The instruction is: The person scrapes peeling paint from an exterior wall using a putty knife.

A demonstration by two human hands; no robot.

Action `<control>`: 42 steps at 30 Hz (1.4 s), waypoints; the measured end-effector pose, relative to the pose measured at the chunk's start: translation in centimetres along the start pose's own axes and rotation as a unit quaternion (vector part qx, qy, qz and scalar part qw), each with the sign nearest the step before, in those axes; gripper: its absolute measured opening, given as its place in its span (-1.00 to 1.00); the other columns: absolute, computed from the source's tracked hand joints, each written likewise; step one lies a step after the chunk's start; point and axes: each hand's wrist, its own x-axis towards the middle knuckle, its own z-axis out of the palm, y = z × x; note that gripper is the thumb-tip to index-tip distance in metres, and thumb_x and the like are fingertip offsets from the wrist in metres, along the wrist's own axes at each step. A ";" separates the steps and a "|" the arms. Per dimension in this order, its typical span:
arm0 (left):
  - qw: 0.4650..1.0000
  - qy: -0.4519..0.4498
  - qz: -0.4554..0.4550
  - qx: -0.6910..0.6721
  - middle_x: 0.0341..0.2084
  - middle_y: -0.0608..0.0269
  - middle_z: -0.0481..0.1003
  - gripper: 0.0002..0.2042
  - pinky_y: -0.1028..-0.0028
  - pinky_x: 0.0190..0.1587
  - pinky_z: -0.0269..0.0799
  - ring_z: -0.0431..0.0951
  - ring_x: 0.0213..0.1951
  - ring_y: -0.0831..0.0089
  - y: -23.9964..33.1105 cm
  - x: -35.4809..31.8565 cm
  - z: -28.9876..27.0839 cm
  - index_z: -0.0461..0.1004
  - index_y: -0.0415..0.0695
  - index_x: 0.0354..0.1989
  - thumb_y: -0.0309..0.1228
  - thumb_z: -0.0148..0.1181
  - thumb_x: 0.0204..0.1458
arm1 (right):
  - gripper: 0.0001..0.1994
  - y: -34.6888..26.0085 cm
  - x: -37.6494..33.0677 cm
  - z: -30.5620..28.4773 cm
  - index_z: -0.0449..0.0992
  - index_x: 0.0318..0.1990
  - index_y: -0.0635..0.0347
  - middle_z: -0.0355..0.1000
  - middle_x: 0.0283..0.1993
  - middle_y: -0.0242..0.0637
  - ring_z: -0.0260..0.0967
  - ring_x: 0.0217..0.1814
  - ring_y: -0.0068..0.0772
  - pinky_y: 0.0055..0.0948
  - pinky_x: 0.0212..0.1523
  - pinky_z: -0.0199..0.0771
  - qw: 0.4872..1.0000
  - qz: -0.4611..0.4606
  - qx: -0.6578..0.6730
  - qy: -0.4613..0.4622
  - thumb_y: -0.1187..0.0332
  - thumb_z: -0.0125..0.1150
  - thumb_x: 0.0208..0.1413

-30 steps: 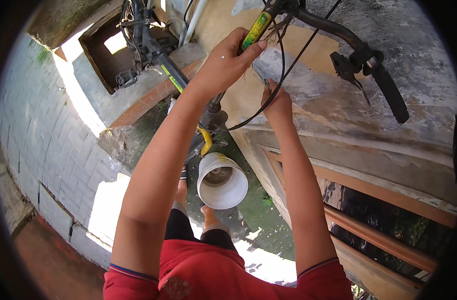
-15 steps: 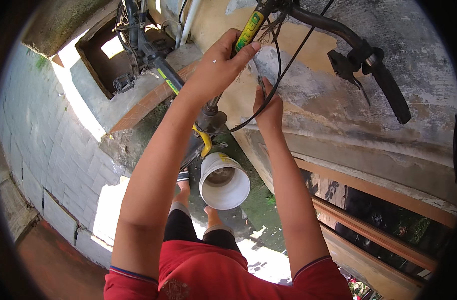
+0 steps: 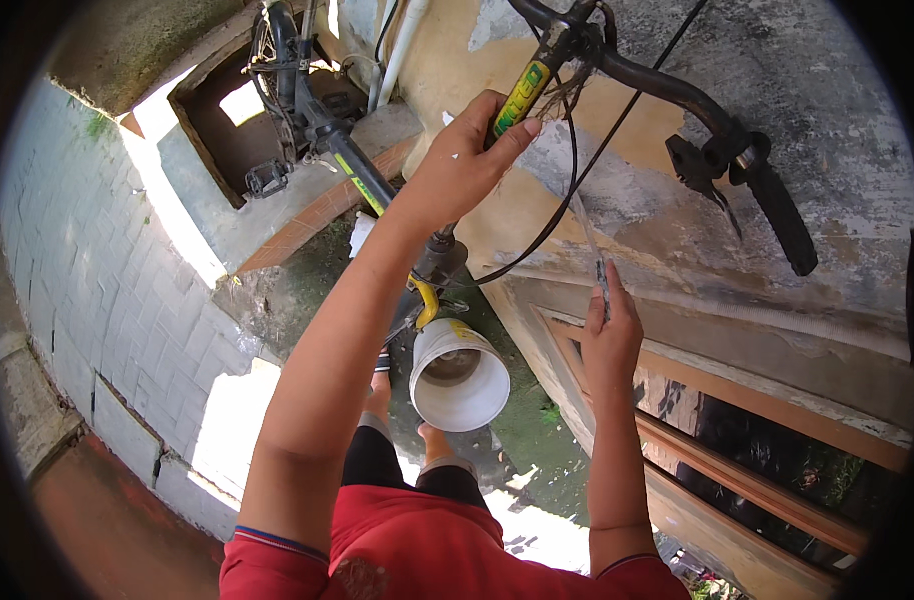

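My left hand [image 3: 467, 160] is wrapped round the black handlebar post [image 3: 522, 100] of a bicycle, which carries a yellow-green label. Thin brown strands [image 3: 559, 95] stick out from the post just above my thumb. Off to the right, my right hand [image 3: 614, 335] is closed on a slim knife [image 3: 589, 232] with a narrow pale blade pointing up and away. The blade stands apart from the post, on the far side of a looping black cable [image 3: 562, 225]. How the handle sits in my palm is partly hidden.
The handlebar's right grip [image 3: 782, 220] and brake lever [image 3: 722, 210] jut out at the upper right. Below the bicycle's yellow part [image 3: 427, 300] is a white bucket [image 3: 460, 385], near my feet. A peeling wall and wooden rails [image 3: 747, 480] lie to the right, grey paving [image 3: 97, 260] to the left.
My right hand has drawn the knife away from the post, rightward and toward me. The left hand keeps its hold; the whole view has shifted slightly.
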 end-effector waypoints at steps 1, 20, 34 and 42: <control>1.000 0.005 0.014 -0.021 -0.59 0.47 0.28 -0.72 0.59 -0.44 0.15 0.23 -0.50 0.69 -0.4 0.3 0.3 0.38 -0.16 -0.17 -0.16 0.14 0.25 | -0.60 -0.2 0.2 0.4 0.40 0.21 0.17 0.49 -0.19 -0.02 0.49 -0.21 0.08 -0.08 -0.18 0.48 1.000 0.004 0.003 -0.007 0.42 0.09 0.20; 0.997 0.065 0.035 0.033 -0.54 0.23 0.37 -0.66 0.42 -0.35 0.30 0.34 -0.46 0.48 -1.1 0.4 1.8 0.37 -0.20 -0.08 -0.15 0.15 0.23 | -0.60 -0.3 -0.1 3.2 0.37 0.24 0.21 0.49 -0.05 0.04 0.45 -0.02 0.11 -0.07 -0.05 0.45 0.999 -0.014 0.040 0.000 0.43 0.03 0.24; 0.978 0.194 -0.012 -0.069 -0.28 0.25 0.51 -0.76 0.47 -0.15 0.44 0.52 -0.21 0.49 -8.8 -9.4 -4.2 0.41 -0.23 -0.08 -0.30 0.09 0.27 | -0.60 -1.0 -3.4 7.4 0.38 0.21 0.33 0.55 -0.19 0.09 0.54 -0.14 0.03 -0.20 -0.11 0.48 0.972 0.127 0.180 -0.076 0.30 0.02 0.30; 0.911 0.341 -0.215 0.087 -0.56 0.22 0.48 -0.81 0.51 -0.34 0.40 0.49 -0.48 0.52 -24.8 -34.7 -17.9 0.43 -0.26 -0.26 -0.37 0.03 0.28 | -0.63 3.7 -16.7 7.7 0.38 0.21 0.22 0.45 -0.42 -0.33 0.31 -0.54 -0.53 -0.56 -0.53 0.28 0.862 0.352 0.356 -0.083 0.27 0.00 0.33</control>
